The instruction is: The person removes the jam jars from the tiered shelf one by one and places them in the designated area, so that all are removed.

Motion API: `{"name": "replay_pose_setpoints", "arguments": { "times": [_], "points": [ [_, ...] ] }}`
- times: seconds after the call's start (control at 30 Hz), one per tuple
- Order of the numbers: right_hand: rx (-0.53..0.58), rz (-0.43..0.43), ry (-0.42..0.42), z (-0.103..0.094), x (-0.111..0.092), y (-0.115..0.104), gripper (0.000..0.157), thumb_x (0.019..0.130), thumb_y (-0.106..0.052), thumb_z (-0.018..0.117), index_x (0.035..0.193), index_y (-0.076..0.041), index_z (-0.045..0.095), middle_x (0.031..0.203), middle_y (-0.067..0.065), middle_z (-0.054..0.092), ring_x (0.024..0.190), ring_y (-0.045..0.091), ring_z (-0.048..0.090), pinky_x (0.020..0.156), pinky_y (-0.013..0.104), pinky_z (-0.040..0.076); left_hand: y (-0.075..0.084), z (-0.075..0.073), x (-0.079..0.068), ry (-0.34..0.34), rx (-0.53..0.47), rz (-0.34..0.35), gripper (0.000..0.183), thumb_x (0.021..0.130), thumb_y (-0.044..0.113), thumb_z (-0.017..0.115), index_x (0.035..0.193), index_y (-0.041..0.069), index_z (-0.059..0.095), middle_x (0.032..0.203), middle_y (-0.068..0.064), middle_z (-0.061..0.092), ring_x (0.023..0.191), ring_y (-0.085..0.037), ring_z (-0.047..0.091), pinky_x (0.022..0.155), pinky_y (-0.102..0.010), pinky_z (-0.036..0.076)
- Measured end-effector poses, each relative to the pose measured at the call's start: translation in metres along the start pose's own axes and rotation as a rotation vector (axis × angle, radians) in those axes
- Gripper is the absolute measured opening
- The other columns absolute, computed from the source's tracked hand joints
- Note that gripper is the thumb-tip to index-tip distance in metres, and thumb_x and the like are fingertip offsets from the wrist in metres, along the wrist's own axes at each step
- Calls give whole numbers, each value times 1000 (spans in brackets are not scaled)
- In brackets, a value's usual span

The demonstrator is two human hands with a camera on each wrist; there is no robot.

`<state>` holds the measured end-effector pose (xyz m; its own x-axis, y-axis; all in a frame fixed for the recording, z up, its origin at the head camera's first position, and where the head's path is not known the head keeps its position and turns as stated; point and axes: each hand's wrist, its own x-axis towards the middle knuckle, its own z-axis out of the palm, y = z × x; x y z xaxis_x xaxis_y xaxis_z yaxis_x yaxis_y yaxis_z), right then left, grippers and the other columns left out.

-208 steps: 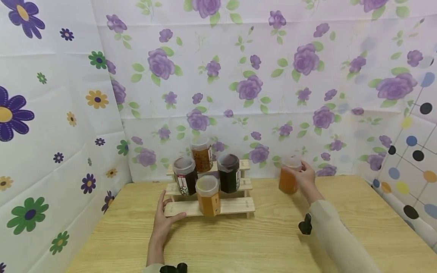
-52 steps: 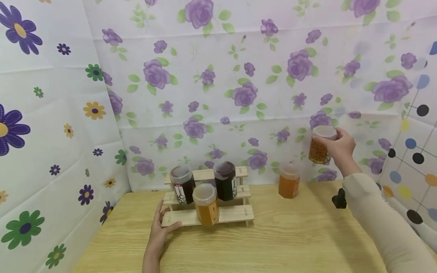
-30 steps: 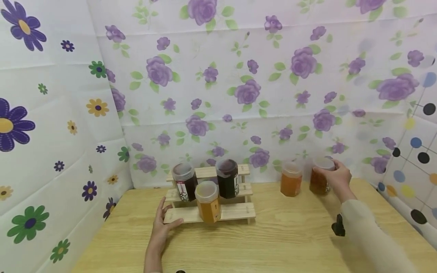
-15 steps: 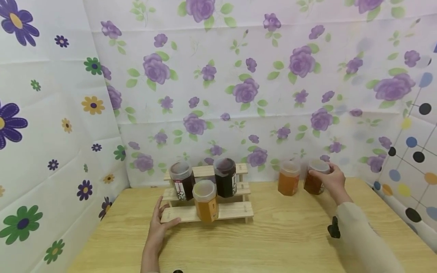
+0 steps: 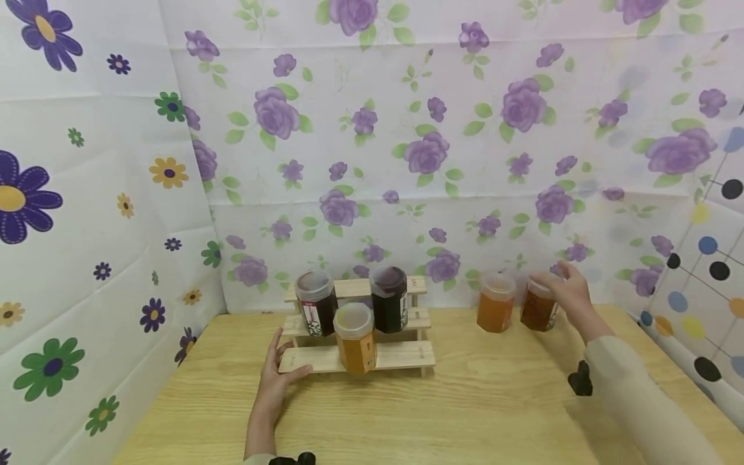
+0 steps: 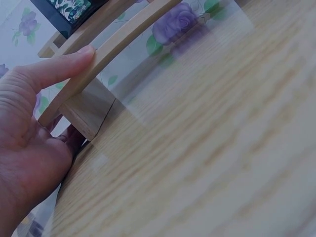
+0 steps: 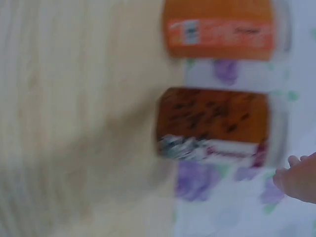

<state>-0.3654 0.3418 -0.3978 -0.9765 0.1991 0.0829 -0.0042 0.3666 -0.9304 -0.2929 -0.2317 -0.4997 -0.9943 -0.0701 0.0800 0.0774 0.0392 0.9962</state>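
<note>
My left hand (image 5: 273, 387) grips the left end of the lowest step of a three-step wooden rack (image 5: 407, 355), thumb on top; the left wrist view shows the thumb (image 6: 74, 64) across the slat. On the rack stand a yellow-orange jar (image 5: 357, 345) in front and two dark jars, a labelled one (image 5: 316, 313) and a blackish one (image 5: 389, 307). My right hand (image 5: 572, 294) hovers at the lid of a brown jar with dark bits (image 7: 212, 116); in the right wrist view its fingers are apart from the jar. An orange jar (image 5: 496, 307) stands just left of it.
Both loose jars stand at the back edge of the wooden table (image 5: 465, 407), close to the floral back curtain (image 5: 360, 161). Patterned sheets close off the left side (image 5: 99, 194) and the right side (image 5: 721, 278). The rack's top step (image 5: 354, 287) bears no jar.
Since the earliest frame, my right hand has let go of the orange jar, carried the brown jar from the rack's top to the table beside it, and released it. My left hand stays on the rack.
</note>
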Motion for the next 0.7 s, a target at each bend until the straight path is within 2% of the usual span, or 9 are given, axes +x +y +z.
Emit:
{"name": "replay_pose_setpoints", "arguments": {
  "times": [0.1, 0.27, 0.4, 0.57, 0.7],
  "points": [
    [14, -26, -19, 5, -3, -22, 98, 93, -46, 62, 157, -5, 0, 163, 19, -5, 149, 46, 0, 119, 60, 17, 1, 1, -1, 8, -1, -3, 108, 82, 0, 74, 158, 28, 3, 157, -17, 25, 149, -35, 14, 121, -62, 11],
    [7, -103, -81, 26, -15, -50, 95, 92, -45, 64, 157, -7, 6, 165, 16, 1, 151, 41, 1, 121, 58, 14, 1, 3, -1, 20, -2, -13, 109, 82, 0, 75, 158, 28, 3, 156, -16, 27, 145, -34, 24, 121, -54, 17],
    [10, -161, -160, 52, -27, -66, 91, 93, -41, 64, 158, -8, 9, 165, 13, 8, 152, 36, 6, 122, 56, 14, 1, 2, 0, 18, 4, -12, 109, 82, 1, 75, 158, 30, 3, 157, -17, 27, 145, -34, 25, 122, -54, 17],
    [31, -189, -260, 89, -35, -79, 88, 92, -36, 66, 157, -9, 13, 164, 14, 12, 152, 35, 10, 121, 56, 18, 0, 1, 0, 32, 10, -15, 110, 81, 0, 76, 158, 31, 4, 156, -16, 28, 144, -33, 23, 123, -55, 13],
    [49, -225, -337, 120, -40, -86, 86, 92, -31, 68, 157, -10, 16, 164, 16, 15, 151, 38, 12, 121, 57, 17, 1, 2, 1, 28, 6, -12, 110, 81, -1, 75, 158, 30, 3, 155, -16, 29, 141, -31, 28, 122, -51, 17]
  ]
}}
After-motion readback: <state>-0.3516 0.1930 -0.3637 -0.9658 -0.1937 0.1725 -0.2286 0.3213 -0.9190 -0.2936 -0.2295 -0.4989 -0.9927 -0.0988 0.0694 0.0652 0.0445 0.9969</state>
